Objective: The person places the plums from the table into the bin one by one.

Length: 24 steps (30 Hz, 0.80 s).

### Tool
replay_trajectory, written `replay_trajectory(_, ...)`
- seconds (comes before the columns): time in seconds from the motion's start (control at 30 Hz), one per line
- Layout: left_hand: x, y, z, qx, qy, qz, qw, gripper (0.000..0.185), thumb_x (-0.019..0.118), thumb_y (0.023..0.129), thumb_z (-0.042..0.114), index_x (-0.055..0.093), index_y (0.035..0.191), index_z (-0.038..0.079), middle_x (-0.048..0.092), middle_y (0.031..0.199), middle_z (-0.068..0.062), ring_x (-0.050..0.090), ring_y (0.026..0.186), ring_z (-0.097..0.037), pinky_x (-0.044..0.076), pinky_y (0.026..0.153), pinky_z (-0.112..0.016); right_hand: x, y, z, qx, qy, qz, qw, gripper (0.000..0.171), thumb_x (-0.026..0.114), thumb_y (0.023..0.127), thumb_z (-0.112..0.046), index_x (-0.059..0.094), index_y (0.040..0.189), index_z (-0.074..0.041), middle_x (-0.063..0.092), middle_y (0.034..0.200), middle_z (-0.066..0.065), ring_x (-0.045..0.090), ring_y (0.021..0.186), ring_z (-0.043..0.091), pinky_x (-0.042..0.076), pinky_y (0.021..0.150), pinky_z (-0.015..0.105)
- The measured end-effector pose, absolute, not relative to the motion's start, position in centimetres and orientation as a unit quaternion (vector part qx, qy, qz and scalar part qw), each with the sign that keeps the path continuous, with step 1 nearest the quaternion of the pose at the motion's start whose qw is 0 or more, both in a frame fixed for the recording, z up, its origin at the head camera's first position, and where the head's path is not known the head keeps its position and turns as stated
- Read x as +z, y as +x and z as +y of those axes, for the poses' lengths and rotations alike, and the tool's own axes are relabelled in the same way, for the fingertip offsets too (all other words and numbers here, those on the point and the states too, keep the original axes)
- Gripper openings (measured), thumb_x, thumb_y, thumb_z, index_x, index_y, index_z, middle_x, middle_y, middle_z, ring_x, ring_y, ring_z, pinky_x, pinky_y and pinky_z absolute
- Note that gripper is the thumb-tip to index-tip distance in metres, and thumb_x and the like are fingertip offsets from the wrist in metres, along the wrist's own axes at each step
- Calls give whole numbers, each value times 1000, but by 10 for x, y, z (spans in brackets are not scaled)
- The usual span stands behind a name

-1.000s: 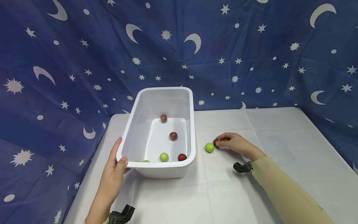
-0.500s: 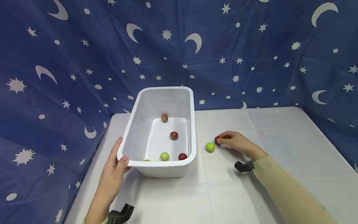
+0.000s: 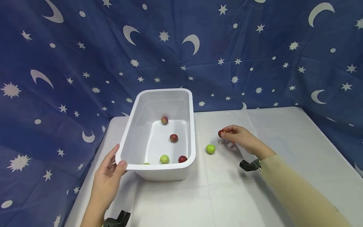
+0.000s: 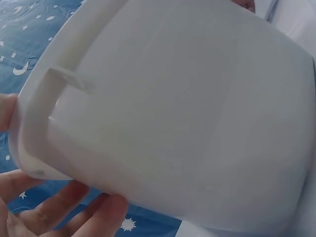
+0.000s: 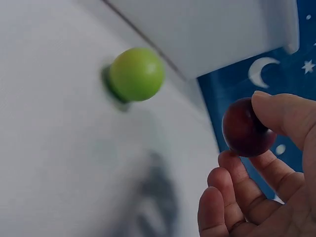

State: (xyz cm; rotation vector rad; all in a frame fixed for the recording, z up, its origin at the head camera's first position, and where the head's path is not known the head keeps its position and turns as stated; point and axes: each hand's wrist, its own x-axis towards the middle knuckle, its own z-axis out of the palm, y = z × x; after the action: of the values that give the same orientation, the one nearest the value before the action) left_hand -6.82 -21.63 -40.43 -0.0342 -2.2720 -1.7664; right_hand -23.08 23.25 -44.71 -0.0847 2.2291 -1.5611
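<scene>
My right hand (image 3: pixel 236 137) pinches a small dark red fruit (image 3: pixel 220 133) (image 5: pixel 245 128) between thumb and fingertips, lifted just above the white table (image 3: pixel 283 151). A green fruit (image 3: pixel 210 148) (image 5: pixel 136 74) lies on the table below and to the left of it, close to the white plastic tub (image 3: pixel 158 171) (image 4: pixel 187 113). My left hand (image 3: pixel 109 176) grips the tub's near left corner, thumb on the rim and fingers (image 4: pixel 74 217) underneath. Inside the tub lie several small red and green fruits, such as a red one (image 3: pixel 174 138) and a green one (image 3: pixel 164 159).
A dark blue cloth with white moons and stars (image 3: pixel 85 63) hangs behind the table and drapes down its left side. The tub stands at the table's left part. Bare tabletop stretches to the right and front of my right hand.
My right hand has lifted the red fruit off the table, away from the green fruit, which stays put. My left hand keeps its hold on the tub.
</scene>
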Motion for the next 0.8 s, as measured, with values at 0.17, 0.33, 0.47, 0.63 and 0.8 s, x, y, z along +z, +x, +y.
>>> replay_trajectory(0.17,-404,-69,-220,-635,-40,-763,118,57,56,95,-4,39,148,9,50,127,-19,59,109,-16,52,83,-25,-427,-232,230,-563,-59,801,192,51,68,90,-39,52,125,-5,60,121,12,50,120,35,37,99,52)
replay_trajectory(0.33,-406,-70,-222,-659,-79,-740,112,56,51,96,-7,35,148,4,47,129,-21,57,112,-18,52,84,-26,-411,-231,225,-564,-72,801,185,52,69,89,-42,53,125,-7,61,121,10,53,115,26,37,99,49)
replay_trajectory(0.47,-407,-70,-223,-673,-107,-723,111,55,48,97,-8,32,149,1,44,133,-23,56,113,-19,51,85,-27,-402,-228,218,-564,-71,801,185,53,70,88,-42,54,125,-9,61,121,9,55,113,23,38,99,46)
replay_trajectory(0.63,-407,-70,-222,-676,-113,-720,110,54,47,97,-7,31,149,0,42,134,-24,56,114,-19,51,86,-27,-397,-227,213,-559,-74,806,181,53,70,88,-43,54,125,-9,61,121,9,55,113,23,39,97,43)
replay_trajectory(0.8,-406,-68,-221,-666,-97,-731,111,55,47,98,-5,31,150,3,40,135,-25,56,115,-20,51,86,-26,-389,-226,206,-556,-80,810,168,53,69,88,-44,54,125,-10,61,120,8,55,112,23,41,94,40)
